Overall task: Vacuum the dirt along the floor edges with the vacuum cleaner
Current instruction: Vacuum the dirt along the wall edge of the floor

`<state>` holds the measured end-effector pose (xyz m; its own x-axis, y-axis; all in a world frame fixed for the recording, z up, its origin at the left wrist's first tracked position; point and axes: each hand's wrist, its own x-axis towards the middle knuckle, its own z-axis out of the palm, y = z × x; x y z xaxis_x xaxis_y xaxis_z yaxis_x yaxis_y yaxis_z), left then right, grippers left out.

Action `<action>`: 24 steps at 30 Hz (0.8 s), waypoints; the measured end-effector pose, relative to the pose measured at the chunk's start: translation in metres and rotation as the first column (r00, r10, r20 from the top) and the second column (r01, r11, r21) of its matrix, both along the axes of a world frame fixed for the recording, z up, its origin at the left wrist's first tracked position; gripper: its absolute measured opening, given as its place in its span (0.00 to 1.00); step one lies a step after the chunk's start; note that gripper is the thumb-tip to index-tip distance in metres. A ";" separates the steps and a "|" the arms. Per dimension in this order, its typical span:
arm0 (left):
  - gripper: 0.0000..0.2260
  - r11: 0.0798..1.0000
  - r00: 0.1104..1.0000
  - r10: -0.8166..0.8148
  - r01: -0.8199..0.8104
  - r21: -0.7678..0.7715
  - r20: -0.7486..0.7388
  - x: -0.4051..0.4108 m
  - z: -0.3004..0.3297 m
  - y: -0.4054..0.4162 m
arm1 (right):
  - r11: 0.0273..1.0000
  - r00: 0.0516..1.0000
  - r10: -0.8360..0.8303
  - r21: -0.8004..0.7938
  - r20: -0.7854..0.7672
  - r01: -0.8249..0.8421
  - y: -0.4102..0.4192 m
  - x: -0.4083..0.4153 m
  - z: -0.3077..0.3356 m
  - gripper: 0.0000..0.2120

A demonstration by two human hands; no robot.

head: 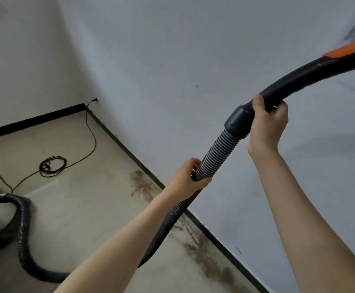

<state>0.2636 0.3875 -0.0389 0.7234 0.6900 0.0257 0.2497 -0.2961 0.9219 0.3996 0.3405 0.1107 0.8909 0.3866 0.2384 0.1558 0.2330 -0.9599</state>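
The right hand (266, 121) is wrapped round the vacuum's curved black handle (299, 81) and the left hand (188, 178) grips the ribbed hose (216, 153) just below it, both raised well above the black baseboard (134, 155) with the nozzle end out of view. Look along that baseboard: a brown dirt patch (140, 185) sits on the floor (77, 208) right beside it, with a longer streak (206, 259) further along. By the look of it the edge cleaning is barely started, with nearly all the dirt left to pick up.
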 end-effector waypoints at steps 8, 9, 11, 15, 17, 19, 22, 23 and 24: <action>0.19 0.963 0.962 -0.268 0.269 -0.023 0.048 0.067 0.006 -0.072 | 0.950 0.936 -0.279 -0.081 0.216 0.302 -0.054 0.042 0.014 0.13; 0.20 0.961 0.961 -0.270 0.273 -0.037 0.060 0.070 0.007 -0.077 | 0.940 0.922 -0.295 -0.097 0.251 0.327 -0.057 0.043 0.015 0.13; 0.23 0.965 0.965 -0.255 0.258 -0.050 0.057 0.072 0.008 -0.083 | 0.918 0.896 -0.320 -0.132 0.308 0.373 -0.061 0.044 0.013 0.14; 0.20 0.962 0.962 -0.273 0.273 -0.007 0.020 0.056 0.008 -0.084 | 0.881 0.869 -0.331 -0.209 0.369 0.424 -0.062 0.036 0.006 0.14; 0.20 0.952 0.952 -0.306 0.307 -0.016 0.016 0.041 0.006 -0.082 | 0.873 0.877 -0.306 -0.258 0.371 0.414 -0.063 0.029 0.001 0.14; 0.22 0.931 0.934 -0.357 0.357 -0.073 0.013 0.021 0.003 -0.083 | 0.867 0.913 -0.239 -0.350 0.332 0.355 -0.062 0.022 -0.003 0.15; 0.19 0.865 0.907 -0.412 0.419 -0.275 0.086 -0.018 -0.006 -0.089 | 0.880 0.986 -0.100 -0.450 0.135 0.151 -0.061 0.006 -0.013 0.12; 0.17 0.835 0.902 -0.417 0.428 -0.346 0.111 -0.032 -0.009 -0.089 | 0.886 0.998 -0.042 -0.459 0.053 0.062 -0.062 0.000 -0.018 0.10; 0.16 0.805 0.897 -0.423 0.437 -0.401 0.127 -0.047 -0.011 -0.087 | 0.885 1.000 0.020 -0.465 -0.016 -0.025 -0.063 -0.007 -0.023 0.08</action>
